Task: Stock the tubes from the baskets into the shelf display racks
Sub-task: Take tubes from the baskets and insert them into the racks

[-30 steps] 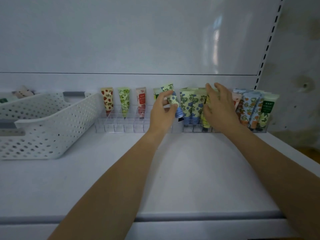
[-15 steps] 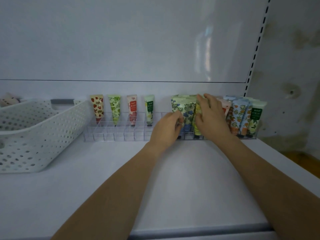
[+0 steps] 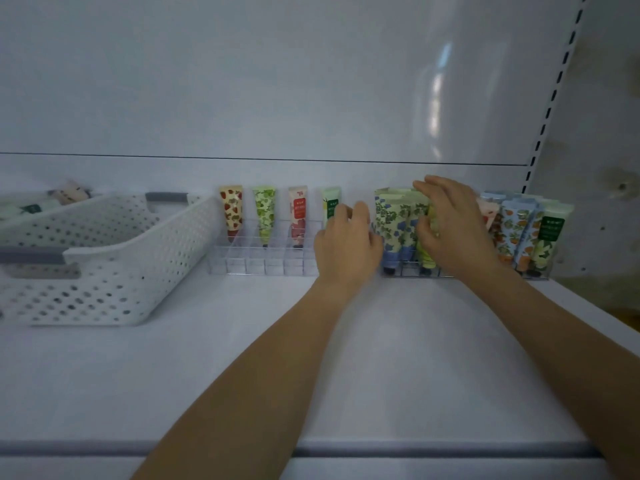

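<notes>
The blue-flowered tubes are standing upright, caps down, in the right-hand clear rack, lying just to the right of the left grip and just to the left of the right grip. The left grip is curling loosely, fingers bent, beside the outermost tube; whether it is touching it I cannot tell. The right grip is spreading open, fingers resting over the tube tops and thumb pressing a yellow-green tube, steadying the row. Far to the left of both grips, the white basket is sitting on the shelf.
</notes>
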`<state>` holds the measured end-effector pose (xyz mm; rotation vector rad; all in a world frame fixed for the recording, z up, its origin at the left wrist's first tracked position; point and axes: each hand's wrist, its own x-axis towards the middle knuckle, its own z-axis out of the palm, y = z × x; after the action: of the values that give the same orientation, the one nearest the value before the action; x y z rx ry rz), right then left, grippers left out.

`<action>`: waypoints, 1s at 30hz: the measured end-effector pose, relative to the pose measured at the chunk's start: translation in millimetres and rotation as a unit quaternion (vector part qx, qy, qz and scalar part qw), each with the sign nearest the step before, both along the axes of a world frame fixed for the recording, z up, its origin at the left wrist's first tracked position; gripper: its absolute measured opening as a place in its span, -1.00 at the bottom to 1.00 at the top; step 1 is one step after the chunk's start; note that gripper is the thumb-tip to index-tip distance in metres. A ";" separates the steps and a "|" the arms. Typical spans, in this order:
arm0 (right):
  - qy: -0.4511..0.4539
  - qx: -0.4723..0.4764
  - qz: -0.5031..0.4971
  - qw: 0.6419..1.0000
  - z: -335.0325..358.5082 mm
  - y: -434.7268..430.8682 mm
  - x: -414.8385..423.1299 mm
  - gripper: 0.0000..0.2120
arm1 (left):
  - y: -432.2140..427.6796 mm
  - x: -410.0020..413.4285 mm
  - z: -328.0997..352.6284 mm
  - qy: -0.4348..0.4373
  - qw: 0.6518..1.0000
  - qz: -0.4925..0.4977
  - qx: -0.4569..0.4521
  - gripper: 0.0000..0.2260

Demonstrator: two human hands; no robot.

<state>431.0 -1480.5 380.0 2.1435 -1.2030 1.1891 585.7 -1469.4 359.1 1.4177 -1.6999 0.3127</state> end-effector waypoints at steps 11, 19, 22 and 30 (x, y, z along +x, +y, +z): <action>0.187 -0.037 0.132 0.973 15.9 17.4 99.2 -0.67 | 25.7 171.4 88.1 -0.104 0.982 0.096 0.121 -0.68; 0.179 0.013 0.262 0.948 51.6 1.2 231.4 -0.72 | 34.4 293.5 97.6 -0.110 0.955 0.160 0.226 -0.71; 0.181 0.068 0.290 0.937 57.0 -9.5 270.7 -0.73 | 35.2 316.8 92.3 -0.129 0.946 0.146 0.259 -0.73; 0.214 0.210 0.309 0.902 54.8 -28.7 328.7 -0.80 | 34.2 346.1 82.2 -0.184 0.917 0.056 0.350 -0.81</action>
<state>759.7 -1509.2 434.8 3.0521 -0.6266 0.6112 931.8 -1435.2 441.3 2.0816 -2.1651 0.0165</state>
